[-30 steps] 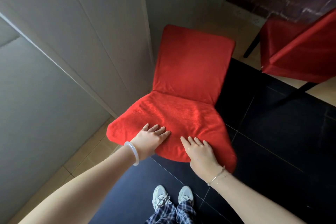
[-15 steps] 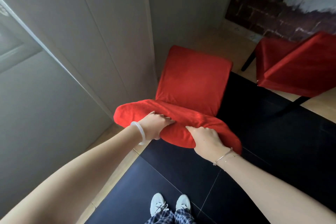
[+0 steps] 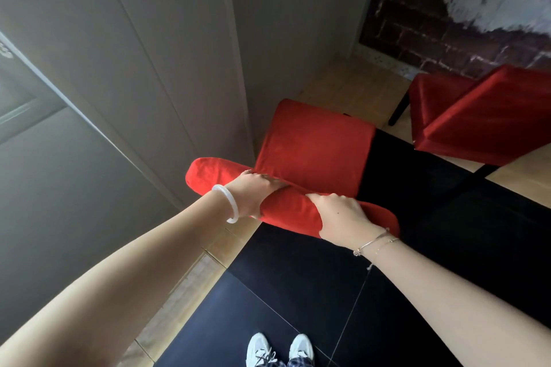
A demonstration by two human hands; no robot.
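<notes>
Seat edge of red chair [image 3: 313, 149] held by left grip [image 3: 253, 192] and right grip [image 3: 343, 219].
I saw them side by side, fingers curled round the front rim under the palms; the chair stood beside the grey wall [image 3: 149, 68], backrest beyond the grips.

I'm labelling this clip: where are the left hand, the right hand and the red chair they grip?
left hand [image 3: 253, 189]: head view, back of hand.
right hand [image 3: 343, 217]: head view, back of hand.
red chair [image 3: 313, 149]: head view, middle of backrest.
</notes>
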